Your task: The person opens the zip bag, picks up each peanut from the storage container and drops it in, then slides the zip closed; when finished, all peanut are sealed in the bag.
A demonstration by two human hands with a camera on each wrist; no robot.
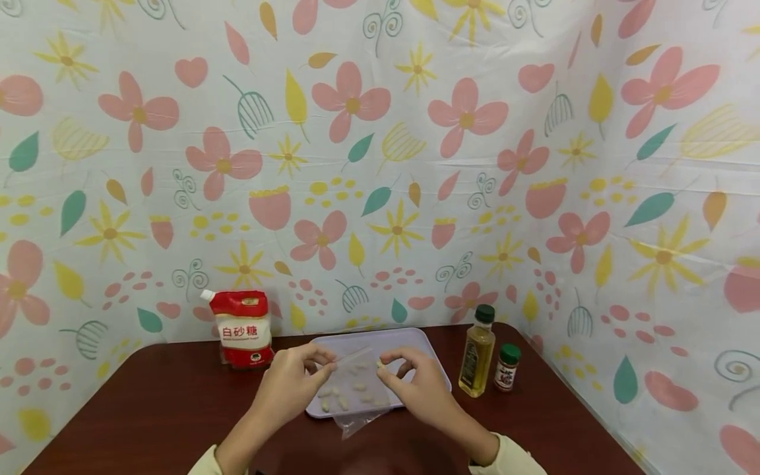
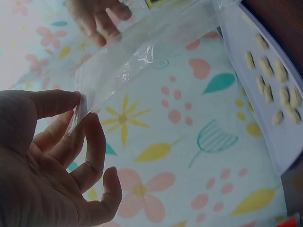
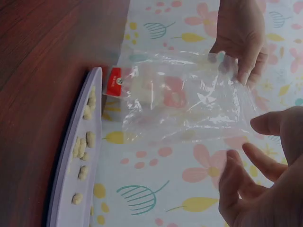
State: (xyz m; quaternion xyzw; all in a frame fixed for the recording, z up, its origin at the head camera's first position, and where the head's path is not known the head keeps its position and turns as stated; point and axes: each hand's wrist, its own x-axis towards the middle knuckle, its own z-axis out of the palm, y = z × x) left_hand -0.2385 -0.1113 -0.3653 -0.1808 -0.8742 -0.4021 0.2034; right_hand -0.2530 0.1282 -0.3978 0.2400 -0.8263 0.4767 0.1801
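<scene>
My left hand (image 1: 291, 382) pinches a clear plastic bag (image 3: 189, 104) by its top edge, thumb against fingers. The bag hangs flat and see-through, with nothing inside it. At the other end of that edge is my right hand (image 1: 424, 386), thumb and fingers parted and lightly bent. In the right wrist view its fingertips (image 3: 232, 155) stand just beside the bag's edge with a gap between them. Below both hands lies a lavender tray (image 1: 415, 338), where several peanuts in the shell (image 2: 284, 96) are scattered.
A red and white pouch of white sugar (image 1: 245, 333) stands left of the tray. To the right are an oil bottle (image 1: 477, 356) with a dark green cap and a small green-lidded jar (image 1: 506, 369). A flower-patterned cloth (image 1: 380, 198) hangs behind the dark wooden table (image 1: 148, 409).
</scene>
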